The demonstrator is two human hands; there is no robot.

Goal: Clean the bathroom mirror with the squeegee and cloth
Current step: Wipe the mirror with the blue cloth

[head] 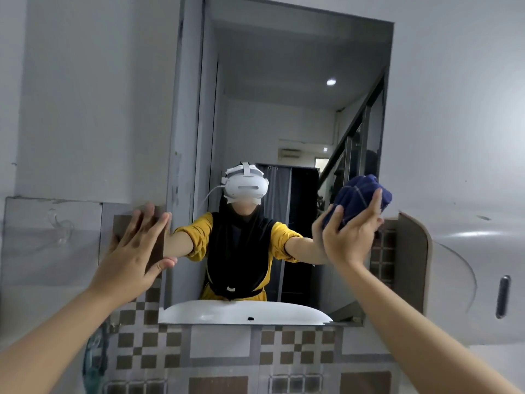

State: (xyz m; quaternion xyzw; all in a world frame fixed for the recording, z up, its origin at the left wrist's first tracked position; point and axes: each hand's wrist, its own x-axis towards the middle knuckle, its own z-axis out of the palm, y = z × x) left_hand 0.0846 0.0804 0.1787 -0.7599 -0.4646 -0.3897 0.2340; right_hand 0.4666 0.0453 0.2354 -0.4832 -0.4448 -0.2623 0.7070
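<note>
The mirror (284, 123) hangs on the wall above a band of checkered tiles (147, 348), its glass showing the person in a headset and the white sink (244, 312). A bunched blue cloth (360, 197) is pressed against the mirror's right edge, near the lower half. The right hand (350, 237) has it in a clenched grip. The left hand (136, 251) is released, fingers spread flat against the wall just beside the mirror's left edge.
</note>
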